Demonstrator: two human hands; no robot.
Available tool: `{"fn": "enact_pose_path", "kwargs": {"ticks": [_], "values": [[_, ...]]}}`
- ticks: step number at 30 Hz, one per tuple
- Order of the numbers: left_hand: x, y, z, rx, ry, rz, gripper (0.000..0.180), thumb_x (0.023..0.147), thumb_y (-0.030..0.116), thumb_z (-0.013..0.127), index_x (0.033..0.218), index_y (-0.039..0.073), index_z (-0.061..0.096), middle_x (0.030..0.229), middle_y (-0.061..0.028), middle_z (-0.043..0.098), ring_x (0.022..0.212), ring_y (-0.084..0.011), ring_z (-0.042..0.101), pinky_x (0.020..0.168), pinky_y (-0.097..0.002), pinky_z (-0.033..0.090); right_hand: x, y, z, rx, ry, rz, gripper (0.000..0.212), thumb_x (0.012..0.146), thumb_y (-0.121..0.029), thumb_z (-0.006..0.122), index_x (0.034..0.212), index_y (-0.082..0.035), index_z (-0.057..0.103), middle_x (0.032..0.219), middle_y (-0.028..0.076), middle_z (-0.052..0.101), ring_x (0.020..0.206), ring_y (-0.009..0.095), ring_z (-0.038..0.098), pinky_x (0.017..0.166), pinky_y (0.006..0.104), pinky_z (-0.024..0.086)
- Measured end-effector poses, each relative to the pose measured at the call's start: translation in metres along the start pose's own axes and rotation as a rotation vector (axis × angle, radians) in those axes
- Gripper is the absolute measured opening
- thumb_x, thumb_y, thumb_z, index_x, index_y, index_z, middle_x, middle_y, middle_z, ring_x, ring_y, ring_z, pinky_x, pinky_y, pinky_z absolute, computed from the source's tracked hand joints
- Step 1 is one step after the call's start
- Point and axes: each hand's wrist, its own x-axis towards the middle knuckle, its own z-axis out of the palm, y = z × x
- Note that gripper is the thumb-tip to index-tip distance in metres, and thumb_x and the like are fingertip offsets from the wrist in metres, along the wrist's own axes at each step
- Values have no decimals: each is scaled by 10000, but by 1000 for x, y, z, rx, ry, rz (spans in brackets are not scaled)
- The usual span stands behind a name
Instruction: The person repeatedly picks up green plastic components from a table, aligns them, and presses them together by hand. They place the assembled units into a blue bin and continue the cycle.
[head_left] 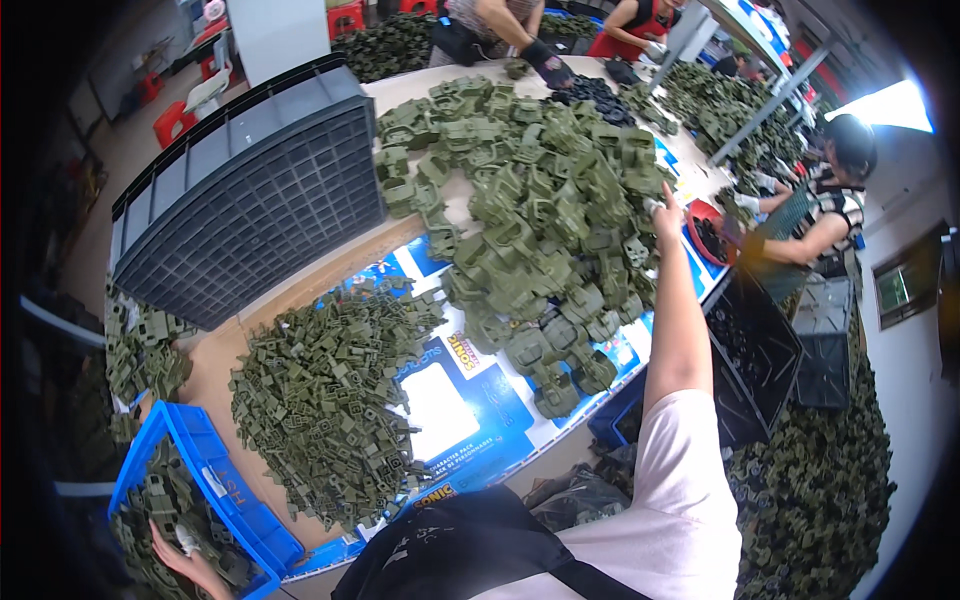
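Note:
My left hand [176, 558] is low at the left, over a blue plastic crate [215, 480] that holds green moulded plastic parts [165, 495]. Its fingers are stretched out against those parts, with something white on a finger. My right arm reaches far forward, and my right hand [667, 218] is at the right edge of a big heap of larger green plastic parts [545, 190]. One finger points away from the others, and white covers a fingertip; no held part shows. Between my arms lies a heap of small green plastic pieces [320, 400].
A large black crate [260, 180] stands on its side at the left. A red bowl [706, 232] with black pieces is beside my right hand. A dark bin [752, 350] and a green heap [820, 480] lie to the right. Co-workers [835, 215] work across and to the right.

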Motion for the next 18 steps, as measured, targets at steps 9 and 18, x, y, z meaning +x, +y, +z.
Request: {"fn": "enact_pose_path", "kwargs": {"ticks": [9,18], "values": [[-92,-60,105,403,-466,-505,845,791,150,555,1422,356,32,1399,-262,247,1059,-432,488,844,-471,438,-200,-26,21,190,71,-449,417,719,107,429,1094,-6,572,1139,135,578,1114,259,512,983,343,359],[-55,-119,85,256,-477,-832,900,732,17,523,1434,305,39,1406,-126,339,852,-348,581,770,-449,456,-419,6,7,330,-465,-62,364,750,69,488,1080,-40,593,1067,109,610,1007,209,568,874,302,427]]}}
